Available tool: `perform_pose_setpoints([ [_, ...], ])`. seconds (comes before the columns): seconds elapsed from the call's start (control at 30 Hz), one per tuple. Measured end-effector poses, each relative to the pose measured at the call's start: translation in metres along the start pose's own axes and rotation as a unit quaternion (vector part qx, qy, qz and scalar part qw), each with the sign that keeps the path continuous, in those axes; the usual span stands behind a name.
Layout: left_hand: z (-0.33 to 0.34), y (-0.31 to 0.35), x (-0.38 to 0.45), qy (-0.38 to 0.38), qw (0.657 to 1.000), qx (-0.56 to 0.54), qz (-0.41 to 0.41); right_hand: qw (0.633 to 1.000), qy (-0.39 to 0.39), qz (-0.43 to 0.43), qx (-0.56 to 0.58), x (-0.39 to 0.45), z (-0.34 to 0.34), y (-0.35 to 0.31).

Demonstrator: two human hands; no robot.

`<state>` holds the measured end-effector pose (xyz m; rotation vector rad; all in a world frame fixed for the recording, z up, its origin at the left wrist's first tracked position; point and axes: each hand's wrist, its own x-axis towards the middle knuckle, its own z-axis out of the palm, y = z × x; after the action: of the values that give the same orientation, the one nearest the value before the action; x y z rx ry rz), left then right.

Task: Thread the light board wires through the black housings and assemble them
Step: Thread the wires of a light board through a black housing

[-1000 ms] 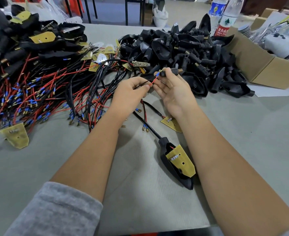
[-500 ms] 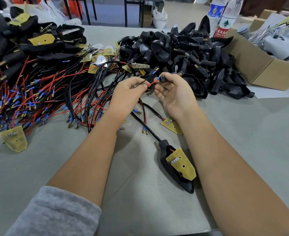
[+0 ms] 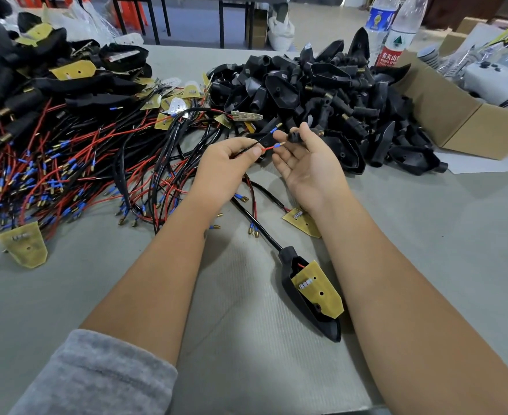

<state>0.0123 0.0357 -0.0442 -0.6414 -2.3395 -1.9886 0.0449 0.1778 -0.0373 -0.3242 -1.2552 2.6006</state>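
While the left hand [image 3: 227, 164] pinches, wires [image 3: 269, 142] (red, black) point up-right.

i'm looking over a grey work table [image 3: 426, 235] that runs on well past the fingers. beyond its far edge there's a pale grey floor [image 3: 198, 22], dark metal table legs [image 3: 154, 19] and a white sack [image 3: 279, 31]. far to the right of the fingers sits an open cardboard box [image 3: 462, 121]. the light is soft and even.
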Motion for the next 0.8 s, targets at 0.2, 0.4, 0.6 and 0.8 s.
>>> perform_pose_setpoints([
  [0.2, -0.001, -0.0009, 0.0, -0.006, 1.0, -0.005, 0.011, 0.999, -0.014, 0.016, -0.027, -0.0013, -0.0002, 0.0006],
  [0.4, -0.0008, -0.004, 0.0009, 0.018, 0.999, 0.004, 0.028, 0.999, -0.029, 0.01, -0.022, -0.0027, 0.0013, 0.0004],
  [0.6, 0.0002, -0.0048, 0.0022, 0.03, 0.999, 0.013, 0.026, 0.999, -0.05, 0.018, -0.001, -0.0042, 0.0009, -0.0014],
  [0.8, -0.0015, -0.0019, 0.0003, 0.019, 0.999, 0.004, 0.044, 0.998, -0.052, 0.022, -0.026, -0.0038, 0.0011, 0.0001],
])
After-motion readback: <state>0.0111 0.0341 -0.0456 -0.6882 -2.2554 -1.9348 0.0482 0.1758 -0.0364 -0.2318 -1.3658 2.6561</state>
